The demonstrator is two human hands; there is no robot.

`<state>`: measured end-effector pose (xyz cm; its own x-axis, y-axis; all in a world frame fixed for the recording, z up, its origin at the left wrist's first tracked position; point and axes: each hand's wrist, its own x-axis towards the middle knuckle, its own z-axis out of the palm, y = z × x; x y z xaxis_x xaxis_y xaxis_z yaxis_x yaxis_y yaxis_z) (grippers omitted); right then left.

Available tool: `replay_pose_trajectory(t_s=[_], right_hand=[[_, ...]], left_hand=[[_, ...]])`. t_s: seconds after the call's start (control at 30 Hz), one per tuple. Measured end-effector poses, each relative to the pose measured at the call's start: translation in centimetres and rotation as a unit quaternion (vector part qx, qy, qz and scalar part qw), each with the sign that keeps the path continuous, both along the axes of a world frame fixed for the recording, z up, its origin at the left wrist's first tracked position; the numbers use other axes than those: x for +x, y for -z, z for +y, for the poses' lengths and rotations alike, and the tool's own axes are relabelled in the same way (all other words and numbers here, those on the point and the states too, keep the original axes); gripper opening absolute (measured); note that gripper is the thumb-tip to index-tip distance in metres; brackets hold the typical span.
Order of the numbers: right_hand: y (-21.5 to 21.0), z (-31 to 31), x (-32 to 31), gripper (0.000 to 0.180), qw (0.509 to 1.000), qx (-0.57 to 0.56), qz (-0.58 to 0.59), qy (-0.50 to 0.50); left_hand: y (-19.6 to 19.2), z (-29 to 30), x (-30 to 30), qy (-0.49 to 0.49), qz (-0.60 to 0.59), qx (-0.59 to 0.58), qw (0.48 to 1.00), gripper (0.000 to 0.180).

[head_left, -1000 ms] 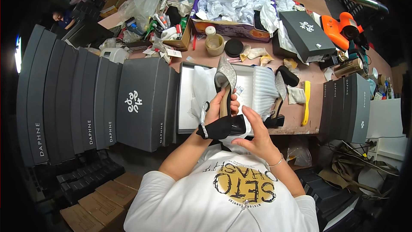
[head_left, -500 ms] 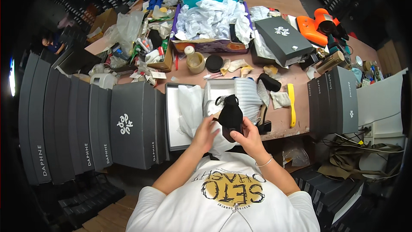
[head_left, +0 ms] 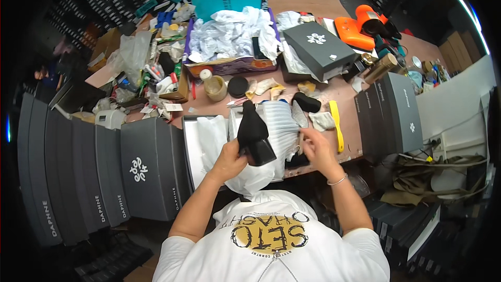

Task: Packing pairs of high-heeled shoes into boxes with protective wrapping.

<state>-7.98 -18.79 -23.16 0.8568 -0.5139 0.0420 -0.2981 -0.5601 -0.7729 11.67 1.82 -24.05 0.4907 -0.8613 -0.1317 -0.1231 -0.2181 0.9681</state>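
My left hand (head_left: 229, 161) is closed around a black high-heeled shoe (head_left: 254, 128), toe pointing away and its glossy dark block heel toward me. The shoe is held above an open shoebox (head_left: 198, 169) with white tissue paper (head_left: 211, 136) in and over it. Beneath and beside the shoe lies white ribbed padding (head_left: 280, 121). My right hand (head_left: 319, 151) is at a second shoe (head_left: 300, 142) by the padding's right edge, fingers curled at its side. Most of that second shoe is hidden by the hand.
Closed dark grey shoeboxes (head_left: 148, 172) stand in a row at left; more shoeboxes (head_left: 391, 117) stand at right. A yellow tool (head_left: 336, 125), cloth (head_left: 322, 121), glue jar (head_left: 215, 89) and black lid (head_left: 238, 87) lie ahead. Farther back is a purple box (head_left: 229, 66) of crumpled white paper.
Both hands held the black shoe before; now only my left has it, with the heel turned toward me. My right hand has moved right to the second shoe. The view has shifted.
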Motion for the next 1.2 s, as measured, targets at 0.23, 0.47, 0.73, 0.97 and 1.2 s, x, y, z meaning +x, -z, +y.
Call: replay_pose_trajectory(t_s=[0.23, 0.47, 0.73, 0.97, 1.2], right_hand=[[14.1, -6.1, -2.3, 0.027, 0.891, -0.384, 0.092, -0.225], [11.8, -8.2, -1.6, 0.028, 0.868, -0.399, 0.098, -0.278], [0.2, -5.1, -1.9, 0.04, 0.94, -0.28, -0.153, -0.123], [8.1, 2.9, 6.3, 0.03, 0.892, -0.261, -0.112, -0.352], [10.2, -11.2, 7.4, 0.024, 0.976, -0.186, -0.086, 0.071]], left_hand=[[-0.1, -0.7, 0.1, -0.066, 0.117, -0.086, 0.987, 0.022], [-0.6, 0.2, -0.3, -0.068, 0.062, -0.113, 0.989, 0.031], [-1.9, 0.7, 0.2, -0.037, 0.059, -0.095, 0.993, 0.035], [-3.8, 0.4, 1.0, -0.107, 0.19, -0.214, 0.952, 0.022], [-3.6, 1.1, 0.0, -0.125, 0.083, -0.122, 0.981, 0.026]])
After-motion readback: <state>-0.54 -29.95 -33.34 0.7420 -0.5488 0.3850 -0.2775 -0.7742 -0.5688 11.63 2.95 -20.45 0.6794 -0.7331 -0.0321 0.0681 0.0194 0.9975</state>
